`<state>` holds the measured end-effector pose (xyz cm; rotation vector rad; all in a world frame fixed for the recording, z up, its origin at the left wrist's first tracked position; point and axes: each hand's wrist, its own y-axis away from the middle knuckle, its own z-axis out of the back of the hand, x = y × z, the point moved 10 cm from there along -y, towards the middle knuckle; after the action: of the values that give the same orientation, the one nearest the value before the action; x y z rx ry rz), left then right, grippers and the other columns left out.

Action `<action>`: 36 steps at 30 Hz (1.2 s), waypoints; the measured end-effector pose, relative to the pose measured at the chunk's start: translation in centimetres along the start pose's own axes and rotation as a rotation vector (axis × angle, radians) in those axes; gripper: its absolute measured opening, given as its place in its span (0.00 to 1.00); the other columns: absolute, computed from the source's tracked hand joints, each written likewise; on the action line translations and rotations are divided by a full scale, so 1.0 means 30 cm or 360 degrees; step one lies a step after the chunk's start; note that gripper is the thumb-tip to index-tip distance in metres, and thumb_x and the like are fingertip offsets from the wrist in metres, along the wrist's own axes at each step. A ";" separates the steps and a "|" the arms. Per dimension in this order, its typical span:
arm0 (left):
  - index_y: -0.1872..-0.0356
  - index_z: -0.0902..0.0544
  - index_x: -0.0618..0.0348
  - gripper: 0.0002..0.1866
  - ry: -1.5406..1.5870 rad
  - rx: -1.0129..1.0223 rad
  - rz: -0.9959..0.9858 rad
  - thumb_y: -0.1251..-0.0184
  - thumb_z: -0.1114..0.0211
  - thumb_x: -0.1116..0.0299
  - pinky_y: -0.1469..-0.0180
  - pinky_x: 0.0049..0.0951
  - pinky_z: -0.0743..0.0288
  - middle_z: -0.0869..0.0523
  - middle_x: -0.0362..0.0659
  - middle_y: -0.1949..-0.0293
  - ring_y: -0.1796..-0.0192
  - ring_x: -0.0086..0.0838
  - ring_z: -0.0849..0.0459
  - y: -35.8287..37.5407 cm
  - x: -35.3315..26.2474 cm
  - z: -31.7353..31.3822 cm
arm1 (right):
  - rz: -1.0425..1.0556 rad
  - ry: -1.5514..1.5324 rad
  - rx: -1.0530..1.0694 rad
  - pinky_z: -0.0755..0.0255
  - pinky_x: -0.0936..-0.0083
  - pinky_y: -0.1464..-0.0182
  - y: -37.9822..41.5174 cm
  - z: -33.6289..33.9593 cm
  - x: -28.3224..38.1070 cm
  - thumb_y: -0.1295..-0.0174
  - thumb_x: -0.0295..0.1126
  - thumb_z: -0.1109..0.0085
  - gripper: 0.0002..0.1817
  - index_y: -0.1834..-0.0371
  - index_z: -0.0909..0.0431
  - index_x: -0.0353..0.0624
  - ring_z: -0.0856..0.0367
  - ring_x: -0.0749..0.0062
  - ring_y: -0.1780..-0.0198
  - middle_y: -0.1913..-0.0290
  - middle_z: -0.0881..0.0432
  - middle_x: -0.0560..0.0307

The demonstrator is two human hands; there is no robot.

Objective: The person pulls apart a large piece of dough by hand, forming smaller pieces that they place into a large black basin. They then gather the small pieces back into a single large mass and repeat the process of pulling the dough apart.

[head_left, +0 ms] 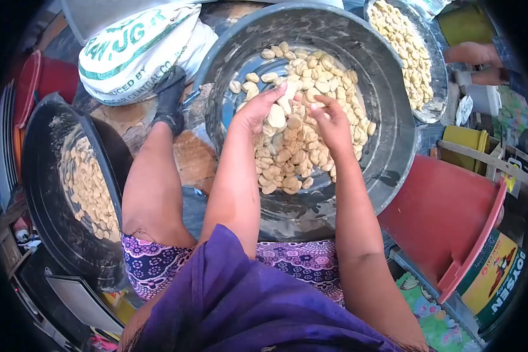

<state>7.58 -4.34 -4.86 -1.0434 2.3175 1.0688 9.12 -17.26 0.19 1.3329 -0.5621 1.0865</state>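
A large dark round basin stands before me with a heap of pale, tan, rounded dough-like pieces in it. Over the heap, my left hand is closed on pale pieces, one of them long and whitish. Close by on the right, my right hand has its thumb and fingertips drawn together near the held pieces. Whether anything small is between those fingertips cannot be made out.
A black basin of similar pieces leans at left. A white printed sack lies upper left. Another tray of pieces is upper right, beside another person's hands. A red bucket and a Boysen can stand right.
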 end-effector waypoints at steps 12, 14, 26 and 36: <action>0.50 0.24 0.60 0.16 0.0008 0.0003 -0.0034 0.38 0.43 0.69 0.67 0.21 0.24 0.19 0.37 0.63 0.67 0.21 0.21 -0.047 0.042 0.000 | 0.0147 -0.0840 -0.0529 0.25 0.81 0.67 -0.033 0.105 -0.117 0.45 0.22 0.43 0.11 0.60 0.30 0.44 0.25 0.75 0.67 0.64 0.27 0.58; 0.50 0.23 0.60 0.16 0.0058 -0.0148 -0.0098 0.38 0.43 0.67 0.66 0.22 0.25 0.19 0.37 0.63 0.67 0.21 0.21 -0.044 0.034 0.029 | 0.0109 -0.0527 -0.0558 0.25 0.81 0.66 -0.029 0.120 -0.160 0.44 0.25 0.41 0.14 0.55 0.30 0.44 0.24 0.73 0.63 0.61 0.27 0.56; 0.53 0.24 0.57 0.12 0.0287 -0.0115 -0.0125 0.37 0.46 0.70 0.73 0.23 0.28 0.24 0.39 0.63 0.69 0.24 0.25 -0.033 0.024 0.060 | -0.0005 -0.0185 -0.0110 0.34 0.66 0.45 -0.063 -0.017 -0.113 0.42 0.34 0.41 0.24 0.44 0.32 0.36 0.25 0.60 0.53 0.59 0.23 0.47; 0.57 0.27 0.62 0.14 0.0840 -0.0203 -0.0576 0.32 0.48 0.60 0.79 0.22 0.36 0.33 0.36 0.81 0.82 0.19 0.35 -0.016 -0.088 0.087 | -0.0373 -0.0237 0.0581 0.26 0.77 0.56 0.002 -0.245 -0.195 0.47 0.21 0.45 0.29 0.39 0.39 0.38 0.25 0.69 0.54 0.48 0.28 0.46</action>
<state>9.74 -1.31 -5.17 -1.9004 2.3116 0.8791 4.73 -12.05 -6.29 1.7615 -0.3115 0.9279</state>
